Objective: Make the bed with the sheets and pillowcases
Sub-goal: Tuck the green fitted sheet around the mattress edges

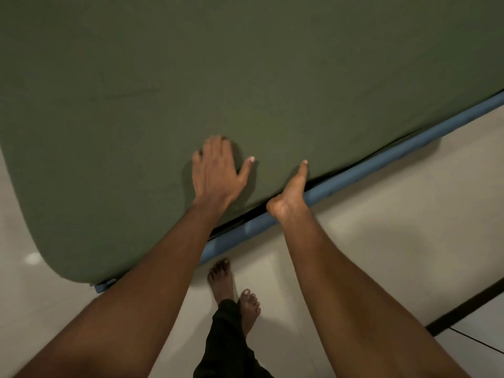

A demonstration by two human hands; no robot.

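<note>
Item 1, sheet [245, 64]: dark green, spread over the bed and filling most of my view. It lies nearly smooth, with a few faint creases at the left. It wraps over the rounded mattress corner [68, 268] at the lower left and runs down the near edge.

Item 2, left grip [215, 173]: released, palm down and flat on the sheet a little in from the near edge. The fingers are straight and the thumb is spread to the right. It casts a soft shadow on the cloth around it.

Item 3, right grip [289, 193]: at the very edge of the bed, just right of the left one. Its thumb [302, 170] lies straight on top of the sheet. The other fingers drop out of sight into the dark gap between the sheet's edge and the frame. I cannot tell whether they clench the cloth or only push at it.

Item 4, bed frame [409, 148]: a blue rail showing directly under the sheet's near edge, running on a diagonal from the lower left to the upper right.

Item 5, floor [395, 227]: pale glossy tiles on both sides of the bed.

Item 6, bare feet [221, 279]: standing on the tiles close to the rail, with a black trouser leg [226, 336] above them.

Item 7, dark strip [463, 306]: crosses the floor at the lower right, with a thin dark line [477, 341] just beyond it.
</note>
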